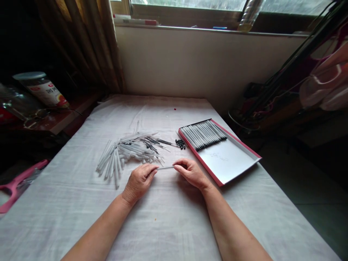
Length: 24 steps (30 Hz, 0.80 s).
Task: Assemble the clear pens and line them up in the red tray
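Between my hands a thin whitish pen barrel [166,167] lies level, just above the cloth. My left hand [140,181] pinches one end of it, and my right hand [191,173] pinches the other; both ends are hidden by fingers. Beyond my left hand spreads a loose pile of translucent pen barrels [115,159]. Thin dark pen refills [152,143] lie at the pile's right side. Several small black caps [180,144] sit between the pile and a shallow red-edged box lid [239,159]. In the lid, a row of pens with black ends [203,134] lies side by side.
A white cloth covers the table [174,224]. A lidded jar [43,88] stands on a wooden surface at left, above a pink-handled object [19,185]. A curtain [87,47] hangs at the back left. A tiny red bit [174,109] lies toward the wall.
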Each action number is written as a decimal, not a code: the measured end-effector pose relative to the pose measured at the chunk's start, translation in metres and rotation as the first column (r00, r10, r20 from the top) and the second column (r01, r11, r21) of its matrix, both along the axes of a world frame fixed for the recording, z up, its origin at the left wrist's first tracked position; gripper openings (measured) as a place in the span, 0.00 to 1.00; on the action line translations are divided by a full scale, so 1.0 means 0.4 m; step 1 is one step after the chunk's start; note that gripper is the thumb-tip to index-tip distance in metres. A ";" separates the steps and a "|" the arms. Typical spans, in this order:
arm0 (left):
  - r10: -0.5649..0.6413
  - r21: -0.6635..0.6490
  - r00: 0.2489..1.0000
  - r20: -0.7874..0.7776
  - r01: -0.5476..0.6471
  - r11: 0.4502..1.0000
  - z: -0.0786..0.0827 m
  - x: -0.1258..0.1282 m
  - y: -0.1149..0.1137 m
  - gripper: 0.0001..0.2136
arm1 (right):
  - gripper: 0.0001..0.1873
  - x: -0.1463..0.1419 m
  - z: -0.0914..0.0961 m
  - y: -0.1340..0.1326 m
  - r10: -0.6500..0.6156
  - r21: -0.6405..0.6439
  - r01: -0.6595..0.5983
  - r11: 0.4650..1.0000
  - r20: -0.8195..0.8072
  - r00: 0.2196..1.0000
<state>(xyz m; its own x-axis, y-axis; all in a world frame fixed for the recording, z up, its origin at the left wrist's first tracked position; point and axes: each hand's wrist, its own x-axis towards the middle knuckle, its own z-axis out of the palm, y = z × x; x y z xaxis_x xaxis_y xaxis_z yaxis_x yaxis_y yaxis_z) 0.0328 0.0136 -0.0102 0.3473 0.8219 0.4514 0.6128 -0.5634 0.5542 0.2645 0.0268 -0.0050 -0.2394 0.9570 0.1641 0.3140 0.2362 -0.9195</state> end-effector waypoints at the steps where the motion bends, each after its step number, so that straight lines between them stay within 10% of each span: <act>1: 0.005 -0.016 1.000 0.015 -0.005 1.000 0.003 0.001 0.003 0.09 | 0.09 -0.001 0.000 -0.001 0.001 0.004 -0.001 1.000 0.012 1.000; 7: 0.152 -0.193 0.973 0.176 -0.117 0.974 0.006 0.002 0.018 0.11 | 0.10 -0.019 0.021 -0.028 -0.033 0.108 0.013 0.994 0.183 0.983; 12: 0.201 -0.362 0.919 0.339 -0.069 0.929 -0.011 -0.004 0.023 0.20 | 0.13 0.036 0.098 -0.013 -0.317 0.280 0.265 0.923 0.158 0.935; 17: 0.227 -0.362 0.925 0.305 -0.108 0.926 -0.014 -0.003 0.029 0.18 | 0.18 0.182 0.155 0.124 -0.675 0.273 0.619 0.737 0.359 0.645; 24: 0.235 -0.366 0.927 0.292 -0.118 0.923 -0.017 -0.002 0.031 0.15 | 0.21 0.239 0.108 0.247 -0.558 0.141 0.713 0.687 0.731 0.393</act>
